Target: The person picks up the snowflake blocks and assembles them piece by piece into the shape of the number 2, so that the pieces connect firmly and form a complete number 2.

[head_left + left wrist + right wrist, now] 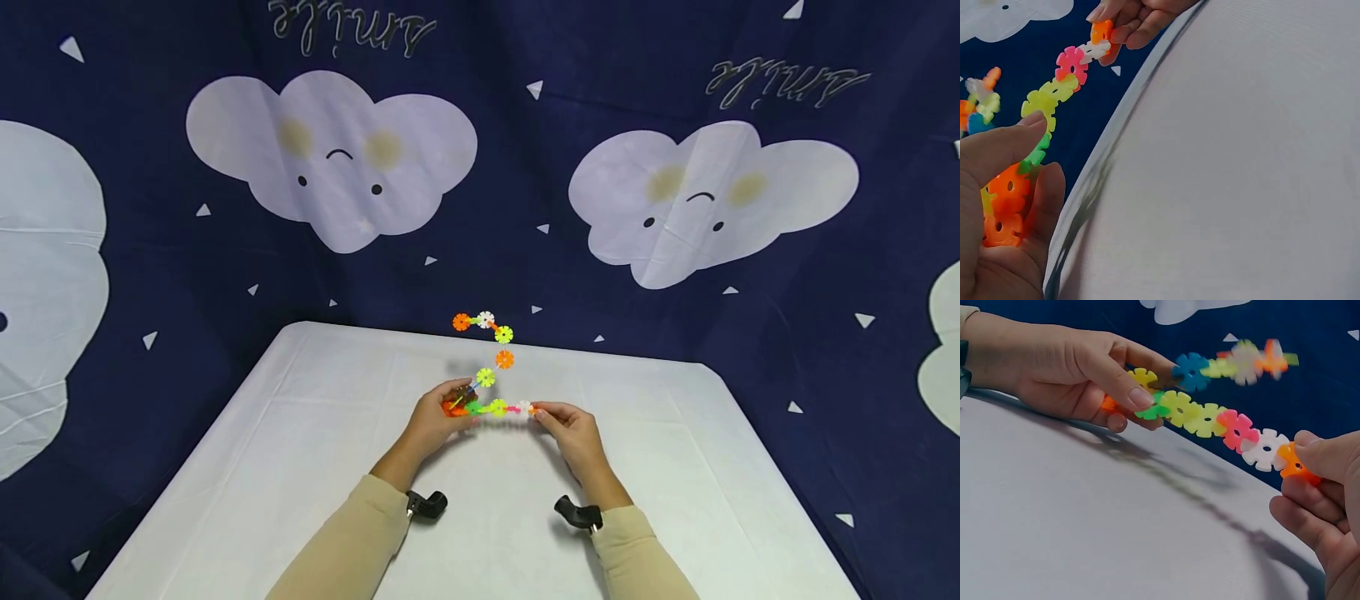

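Note:
A chain of colourful plastic snowflake discs (pixel 1208 420) stretches between both hands above the table. My left hand (pixel 435 419) grips its left end, where orange discs (pixel 1005 232) and a green disc sit between thumb and fingers. At the other end, my right hand (pixel 577 435) pinches an orange disc (pixel 1298 464) between thumb and fingers. White, pink and yellow discs link the two ends. From the left-hand end a second run curves up and away, with an orange disc (pixel 505 359) and a blue disc (pixel 1190 371). The fingers partly hide the left cluster.
A white cloth covers the table (pixel 495 525), and the chain's shadow falls on it. Behind stands a dark blue curtain (pixel 517 275) printed with clouds and triangles. Black wrist-worn devices (pixel 427 505) sit at both sleeve cuffs.

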Tool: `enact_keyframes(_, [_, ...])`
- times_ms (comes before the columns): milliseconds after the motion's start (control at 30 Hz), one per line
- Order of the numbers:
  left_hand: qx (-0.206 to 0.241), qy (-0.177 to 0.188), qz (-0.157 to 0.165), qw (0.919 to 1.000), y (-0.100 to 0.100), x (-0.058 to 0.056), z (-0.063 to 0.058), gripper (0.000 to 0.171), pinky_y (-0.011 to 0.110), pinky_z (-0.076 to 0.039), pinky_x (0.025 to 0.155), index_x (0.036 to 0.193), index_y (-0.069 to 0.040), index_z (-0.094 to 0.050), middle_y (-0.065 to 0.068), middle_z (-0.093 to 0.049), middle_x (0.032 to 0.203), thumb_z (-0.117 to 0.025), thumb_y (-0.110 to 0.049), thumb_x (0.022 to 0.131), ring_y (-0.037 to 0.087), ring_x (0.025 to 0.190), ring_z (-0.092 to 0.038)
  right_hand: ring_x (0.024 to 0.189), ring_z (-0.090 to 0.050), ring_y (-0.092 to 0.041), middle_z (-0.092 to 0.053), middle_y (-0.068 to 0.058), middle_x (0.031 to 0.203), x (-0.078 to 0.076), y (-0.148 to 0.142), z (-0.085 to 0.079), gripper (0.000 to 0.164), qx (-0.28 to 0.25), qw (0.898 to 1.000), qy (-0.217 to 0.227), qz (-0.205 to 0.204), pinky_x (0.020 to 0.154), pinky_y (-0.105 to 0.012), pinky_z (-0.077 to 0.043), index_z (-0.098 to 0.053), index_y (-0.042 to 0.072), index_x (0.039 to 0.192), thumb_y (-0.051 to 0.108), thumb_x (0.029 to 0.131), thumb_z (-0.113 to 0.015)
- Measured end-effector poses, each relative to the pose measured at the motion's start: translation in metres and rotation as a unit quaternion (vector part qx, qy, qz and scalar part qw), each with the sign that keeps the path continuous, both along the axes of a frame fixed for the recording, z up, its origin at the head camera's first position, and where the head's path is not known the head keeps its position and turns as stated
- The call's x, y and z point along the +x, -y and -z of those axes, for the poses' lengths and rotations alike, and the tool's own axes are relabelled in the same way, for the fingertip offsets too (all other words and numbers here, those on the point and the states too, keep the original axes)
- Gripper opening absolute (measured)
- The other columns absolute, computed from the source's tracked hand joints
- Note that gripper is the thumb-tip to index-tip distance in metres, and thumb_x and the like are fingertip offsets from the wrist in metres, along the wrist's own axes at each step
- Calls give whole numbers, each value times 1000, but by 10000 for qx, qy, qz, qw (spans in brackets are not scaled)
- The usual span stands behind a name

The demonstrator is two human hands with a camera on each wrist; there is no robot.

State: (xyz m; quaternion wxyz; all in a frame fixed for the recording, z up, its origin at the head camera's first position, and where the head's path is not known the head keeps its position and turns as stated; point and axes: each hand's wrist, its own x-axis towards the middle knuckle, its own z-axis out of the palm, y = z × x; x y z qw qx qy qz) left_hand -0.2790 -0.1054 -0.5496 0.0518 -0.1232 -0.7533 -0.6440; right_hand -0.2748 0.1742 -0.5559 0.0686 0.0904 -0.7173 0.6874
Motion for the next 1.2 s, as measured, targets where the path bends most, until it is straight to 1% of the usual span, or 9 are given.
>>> enact_keyframes(100, [-119, -44, 28, 9999, 1, 3, 2, 70, 36, -55, 99, 145, -7, -62, 11, -68, 132, -92, -5, 82, 30, 121, -65, 86, -75, -22, -76, -20, 101, 2, 1, 1, 19, -36, 10000, 31, -24, 82, -32, -61, -76, -9, 110, 4, 97, -77])
enact_keyframes(267, [-130, -19, 124, 9998, 2, 9, 3, 65, 33, -61, 84, 145, -7, -62, 12, -68, 132, -89, -6, 86, 30, 119, -65, 84, -75, -20, -76, -20, 99, 8, 2, 1, 17, -99, 9998, 145, -33, 79, -31, -62, -74, -13, 109, 1, 98, -75])
enact_keyframes(333, [-320, -58, 75, 9994, 2, 11, 3, 62, 31, -60, 83, 144, -9, -64, 10, -69, 132, -89, -10, 87, 28, 117, -64, 82, -75, -21, -76, -20, 97, 11, 1, 0, 17, -97, 9997, 244, -35, 79, -31, -62, -74, -13, 108, 1, 98, -74])
enact_keyframes(533, [-768, -162, 36, 9969, 1, 17, 3, 59, 38, -54, 96, 141, -9, -66, 7, -71, 130, -90, -15, 87, 26, 119, -63, 82, -75, -30, -74, -26, 96, 17, -2, -3, 20, -61, 9988, 459, -156, 82, -37, -62, -73, -14, 108, 3, 99, -74])
enact_keyframes(767, [-1208, -67, 68, 9926, -1, 23, 3, 66, 54, -42, 113, 141, -9, -66, 10, -65, 140, -94, -16, 82, 35, 134, -54, 84, -74, -31, -75, -25, 97, 22, -4, -4, 18, 100, 9975, 687, -94, 80, -37, -63, -74, -12, 105, 5, 99, -75])
enact_keyframes(867, [-1600, -303, 55, 9866, -1, 23, 3, 64, 54, -40, 114, 138, -7, -68, 13, -63, 139, -95, -16, 81, 36, 134, -53, 83, -74, -30, -74, -24, 96, 23, -5, -4, 17, 105, 9977, 671, -71, 78, -38, -63, -74, -12, 104, 3, 99, -75])
enact_keyframes(967, [-2105, -746, 58, 9747, -1, 23, 3, 58, 53, -43, 110, 133, -4, -71, 14, -65, 133, -95, -15, 81, 36, 127, -57, 83, -74, -29, -75, -23, 94, 23, -5, -4, 15, 207, 9981, 584, -29, 76, -37, -63, -74, -12, 102, 3, 99, -74])
enact_keyframes(1100, [-2624, -1017, 45, 9596, -2, 25, 1, 51, 55, -43, 104, 127, -6, -74, 12, -70, 126, -94, -16, 81, 33, 116, -60, 79, -72, -27, -75, -16, 88, 23, -8, -4, 13, 750, 9963, 397, 154, 70, -33, -63, -77, -7, 99, 6, 99, -75])
enact_keyframes(1200, [-2782, -985, 49, 9554, -2, 26, 0, 49, 53, -44, 103, 126, -6, -75, 10, -71, 124, -94, -18, 82, 30, 114, -60, 72, -69, -23, -74, -10, 82, 23, -9, -5, 11, 1352, 9901, 226, 318, 62, -28, -59, -78, -2, 97, 9, 98, -77])
